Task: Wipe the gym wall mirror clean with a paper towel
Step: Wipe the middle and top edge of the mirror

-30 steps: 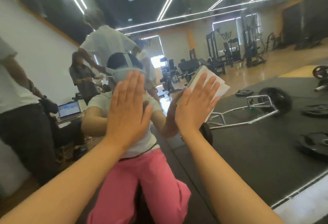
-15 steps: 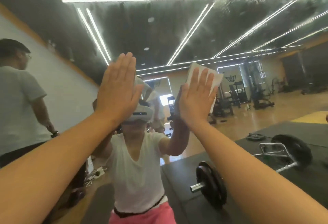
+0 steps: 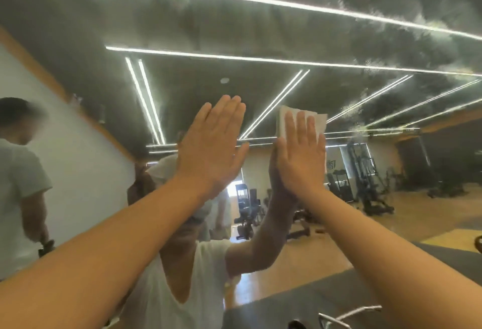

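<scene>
The gym wall mirror fills the view, with cloudy smears across its upper part. My right hand presses a folded white paper towel flat against the glass, fingers straight and spread; only the towel's top and right edge show past the fingers. My left hand is raised beside it, palm toward the mirror and fingers straight together, holding nothing. Whether the left palm touches the glass I cannot tell. My own reflection shows behind both arms.
The mirror reflects a person in a white shirt standing at the left, gym machines at the back right, a wooden floor and a dark mat with a metal bar frame at the bottom.
Both hands have slid upward on the mirror, the right one carrying the towel higher. My head has tilted up, so more ceiling reflection shows and the barbell has dropped out of view.
</scene>
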